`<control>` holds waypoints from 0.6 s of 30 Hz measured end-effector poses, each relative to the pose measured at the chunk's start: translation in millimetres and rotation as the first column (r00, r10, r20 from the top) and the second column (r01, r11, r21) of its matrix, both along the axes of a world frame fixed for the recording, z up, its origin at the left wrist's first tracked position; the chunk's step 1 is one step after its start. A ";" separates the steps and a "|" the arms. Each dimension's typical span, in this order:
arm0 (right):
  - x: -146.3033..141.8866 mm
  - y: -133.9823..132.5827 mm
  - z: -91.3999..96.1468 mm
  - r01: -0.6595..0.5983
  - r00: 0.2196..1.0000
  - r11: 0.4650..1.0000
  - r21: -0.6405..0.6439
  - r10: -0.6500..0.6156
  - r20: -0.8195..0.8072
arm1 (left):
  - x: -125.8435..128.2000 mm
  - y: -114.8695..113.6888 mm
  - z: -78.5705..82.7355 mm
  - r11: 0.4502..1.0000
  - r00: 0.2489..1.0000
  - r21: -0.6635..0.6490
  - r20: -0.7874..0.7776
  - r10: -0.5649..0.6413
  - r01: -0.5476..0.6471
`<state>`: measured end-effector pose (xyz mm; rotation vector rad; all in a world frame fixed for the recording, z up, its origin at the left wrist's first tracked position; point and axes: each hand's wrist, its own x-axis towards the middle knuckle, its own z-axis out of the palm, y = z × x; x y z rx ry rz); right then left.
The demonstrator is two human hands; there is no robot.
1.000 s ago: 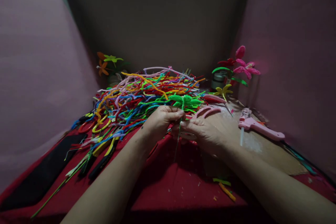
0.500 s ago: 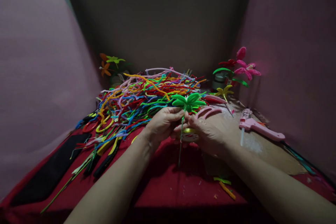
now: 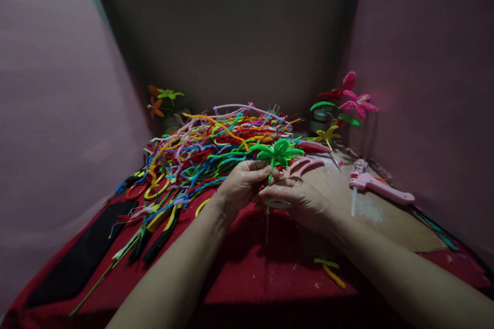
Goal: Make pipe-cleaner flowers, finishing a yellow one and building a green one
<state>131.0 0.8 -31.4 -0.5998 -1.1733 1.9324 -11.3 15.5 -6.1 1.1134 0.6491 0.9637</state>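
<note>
A green pipe-cleaner flower [image 3: 279,152] stands upright over my hands, its thin stem running down between them. My left hand [image 3: 244,181] pinches that stem just under the petals. My right hand [image 3: 299,196] is closed round a small spool [image 3: 278,204] close beside the stem; only its pale flat side shows below the fingers. Whatever is wound on the spool is mostly hidden.
Behind my hands lies a heap of coloured pipe cleaners [image 3: 216,139]. To the right, a pink glue gun [image 3: 380,187] rests on a cardboard sheet [image 3: 405,229]. Pliers [image 3: 164,236] and a black flat case [image 3: 83,252] are at left. Finished pink flowers [image 3: 358,104] stand at back right.
The green flower has turned, so one petal now points up toward me. My right hand's fingers have come across the stem, and the spool has tipped flatter, its yellow winding now hidden.
</note>
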 end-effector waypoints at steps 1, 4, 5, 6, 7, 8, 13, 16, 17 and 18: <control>0.6 -0.6 0.7 0.007 1.000 1.000 0.009 -0.007 0.011 | 0.8 -0.6 0.9 1.000 1.000 -0.002 0.001 0.000 0.000; 2.7 -3.1 3.6 0.030 0.998 0.996 0.082 -0.034 0.057 | 2.5 -2.4 4.9 1.000 1.000 0.011 0.019 -0.017 0.017; 3.1 -3.8 4.4 0.035 0.997 0.993 0.111 -0.043 0.071 | 2.8 -2.9 6.2 1.000 0.999 0.021 0.025 -0.023 0.023; 3.2 -4.5 4.9 0.040 0.995 0.990 0.136 -0.052 0.081 | 2.9 -3.3 7.3 0.999 0.999 0.029 0.028 -0.022 0.021; 3.0 -5.0 5.2 0.046 0.995 0.987 0.153 -0.059 0.082 | 2.9 -3.8 8.1 0.999 1.000 0.032 0.026 -0.014 0.013; 2.5 -5.4 5.4 0.050 0.995 0.985 0.166 -0.063 0.074 | 3.0 -4.3 8.8 1.000 1.000 0.031 0.024 -0.001 0.000; 1.8 -4.4 10.1 0.050 0.998 0.968 0.246 -0.057 0.023 | 4.3 -6.6 13.0 0.999 0.999 0.033 0.026 0.022 -0.023; 13.0 2.0 19.8 0.118 0.987 0.935 0.335 -0.147 0.062 | 3.8 -2.0 16.5 0.996 0.997 0.058 0.035 0.071 -0.073; 19.8 5.2 24.1 0.154 0.982 0.916 0.370 -0.185 0.048 | 3.4 1.6 16.8 0.990 0.993 0.079 0.010 0.115 -0.116; 28.0 8.8 28.5 0.185 0.978 0.898 0.399 -0.208 0.014 | 3.2 6.1 16.4 0.981 0.985 0.118 -0.058 0.164 -0.157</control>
